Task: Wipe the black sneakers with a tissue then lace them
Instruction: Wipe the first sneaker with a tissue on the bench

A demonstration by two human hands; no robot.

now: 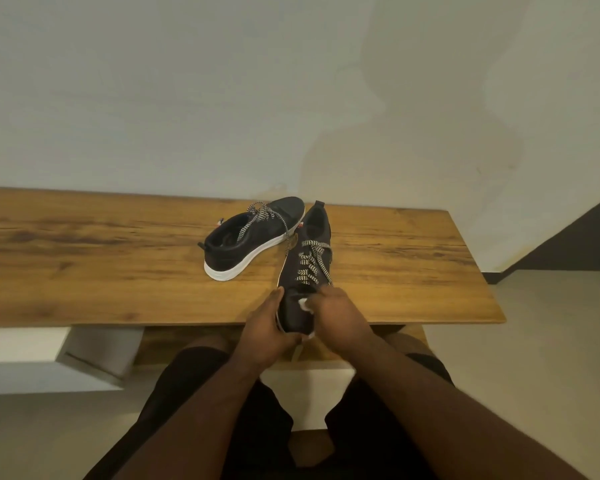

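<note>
One black sneaker [307, 251] with a black-and-white patterned lace lies lengthwise on the wooden table [118, 258], its toe at the near edge. My left hand [265, 327] grips the toe from the left side. My right hand [340, 310] holds a crumpled white tissue [305, 304] against the top of the toe. A second black sneaker [250, 237] with a white sole sits further back to the left, its lace loose and trailing.
The table stands against a pale wall [291, 98]. A white box-like piece [49, 358] sits below the table at the left. My knees in dark shorts are under the near edge. Pale floor [551, 341] lies to the right.
</note>
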